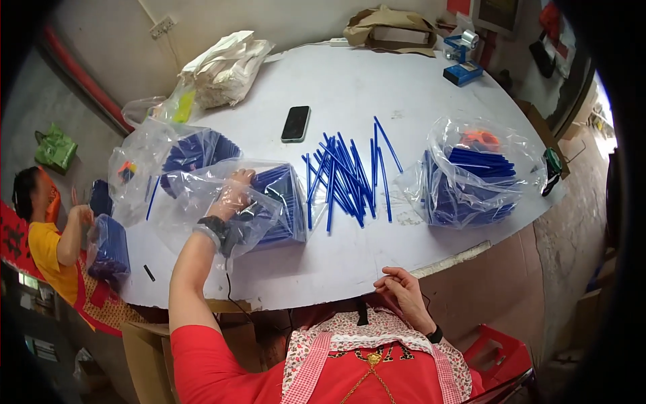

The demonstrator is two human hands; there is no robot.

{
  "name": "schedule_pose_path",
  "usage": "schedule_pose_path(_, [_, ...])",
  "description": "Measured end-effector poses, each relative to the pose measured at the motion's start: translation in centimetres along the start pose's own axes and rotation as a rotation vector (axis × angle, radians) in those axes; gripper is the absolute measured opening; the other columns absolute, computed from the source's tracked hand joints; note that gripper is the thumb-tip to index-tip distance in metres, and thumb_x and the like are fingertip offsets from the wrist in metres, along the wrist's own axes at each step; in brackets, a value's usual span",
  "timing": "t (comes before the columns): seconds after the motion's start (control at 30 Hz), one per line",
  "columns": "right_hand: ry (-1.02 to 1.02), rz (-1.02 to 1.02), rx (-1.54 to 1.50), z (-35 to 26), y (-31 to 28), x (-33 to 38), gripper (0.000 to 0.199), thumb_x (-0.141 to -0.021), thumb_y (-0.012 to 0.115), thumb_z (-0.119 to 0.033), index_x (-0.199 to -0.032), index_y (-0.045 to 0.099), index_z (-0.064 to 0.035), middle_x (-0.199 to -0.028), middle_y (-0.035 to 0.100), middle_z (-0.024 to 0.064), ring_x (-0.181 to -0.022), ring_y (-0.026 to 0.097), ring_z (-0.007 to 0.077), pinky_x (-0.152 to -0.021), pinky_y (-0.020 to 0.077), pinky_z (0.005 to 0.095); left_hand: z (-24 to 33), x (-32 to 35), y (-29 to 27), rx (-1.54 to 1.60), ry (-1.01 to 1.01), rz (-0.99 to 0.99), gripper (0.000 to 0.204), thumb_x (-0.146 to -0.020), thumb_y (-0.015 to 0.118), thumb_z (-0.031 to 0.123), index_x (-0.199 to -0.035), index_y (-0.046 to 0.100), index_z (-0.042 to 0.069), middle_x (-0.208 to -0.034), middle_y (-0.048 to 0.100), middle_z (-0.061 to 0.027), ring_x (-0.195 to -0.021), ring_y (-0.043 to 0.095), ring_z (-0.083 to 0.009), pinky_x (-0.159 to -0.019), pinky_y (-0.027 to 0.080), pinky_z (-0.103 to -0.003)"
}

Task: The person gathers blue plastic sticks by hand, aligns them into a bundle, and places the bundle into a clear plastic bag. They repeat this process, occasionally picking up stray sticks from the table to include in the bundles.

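Observation:
A clear plastic bag [185, 202] lies over my left hand [232, 194], whose fingers curl beside a stack of blue tubes [274, 202]. Through the film, a dark shape shows under the palm; I cannot make out what it is. My right hand [404, 296] hovers by the table's front edge with fingers loosely bent and apart, holding nothing. A loose heap of thin blue tubes [343, 178] is spread on the white table [343, 269] between the hands. To the right, another clear bag [451, 138] surrounds stacked blue tubes [471, 188] with an orange item on top.
A black phone [296, 124] rests behind the heap. More bagged blue tubes [202, 149] stand at the left, below a crumpled white sack [225, 67]. Brown paper [390, 28] and a blue box [462, 73] are at the back. A co-worker [54, 236] sits at far left.

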State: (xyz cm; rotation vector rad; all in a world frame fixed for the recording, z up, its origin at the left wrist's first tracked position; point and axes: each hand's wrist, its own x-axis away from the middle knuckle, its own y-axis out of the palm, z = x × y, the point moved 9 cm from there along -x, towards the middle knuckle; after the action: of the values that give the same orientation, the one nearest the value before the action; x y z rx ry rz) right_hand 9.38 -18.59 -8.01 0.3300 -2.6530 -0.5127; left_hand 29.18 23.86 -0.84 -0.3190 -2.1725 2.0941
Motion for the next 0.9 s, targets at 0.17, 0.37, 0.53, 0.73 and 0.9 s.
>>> schedule_pose_path(0.17, [0.001,-0.036,-0.003,0.3,-0.2,-0.1,0.026,-0.094,0.05,-0.005,-0.119,0.052,0.0035,-0.095,0.066,0.0109,-0.082,0.061,0.0109,-0.073,0.049,0.0205,0.7,1.1,-2.8,0.01,0.079,0.071,0.034,-0.074,0.059,0.006,-0.108,0.058,0.006,-0.102,0.062,-0.0203,-0.097,0.059,-0.0385,-0.083,0.048,-0.044])
schedule_pose_path(0.37, [-0.009,-0.098,0.053,-0.6,0.7,0.3,0.027,-0.095,0.05,-0.006,-0.12,0.052,0.0043,-0.096,0.066,0.0109,-0.087,0.062,0.0121,-0.079,0.0501,0.0229,2.5,7.4,-18.7,-0.304,0.038,0.199,0.039,-0.07,0.065,0.002,-0.108,0.057,0.004,-0.091,0.064,-0.0205,-0.087,0.062,-0.0383,-0.07,0.05,-0.043])
schedule_pose_path(0.53, [-0.014,-0.198,0.057,-1.5,2.4,0.2,0.033,-0.096,0.052,-0.011,-0.125,0.049,0.0025,-0.104,0.065,0.0122,-0.093,0.063,0.0154,-0.085,0.0502,0.0268,5.6,15.7,-32.5,0.087,-0.447,0.761,0.042,-0.074,0.066,-0.002,-0.114,0.053,-0.001,-0.088,0.067,-0.0142,-0.08,0.065,-0.0282,-0.07,0.051,-0.036])
schedule_pose_path(0.73, [-0.053,-0.44,-0.284,-4.7,8.9,-2.0,0.05,-0.098,0.043,-0.036,-0.137,0.039,-0.0048,-0.124,0.057,0.0131,-0.102,0.06,0.0184,-0.086,0.0509,0.0309,27.2,13.7,-10.4,1.861,-0.34,-0.24,0.046,-0.075,0.071,0.002,-0.117,0.053,-0.002,-0.094,0.066,-0.012,-0.085,0.066,-0.0229,-0.079,0.053,-0.035])
schedule_pose_path(0.9, [0.203,-0.687,-0.509,-3.2,8.8,-2.9,0.063,-0.097,0.033,-0.053,-0.138,0.039,-0.0057,-0.117,0.06,0.0081,-0.102,0.058,0.0151,-0.08,0.0508,0.0278,34.0,15.4,-1.9,2.173,-0.552,-0.576,0.05,-0.075,0.067,0.003,-0.122,0.05,-0.003,-0.105,0.064,-0.0162,-0.094,0.065,-0.0293,-0.084,0.054,-0.043])
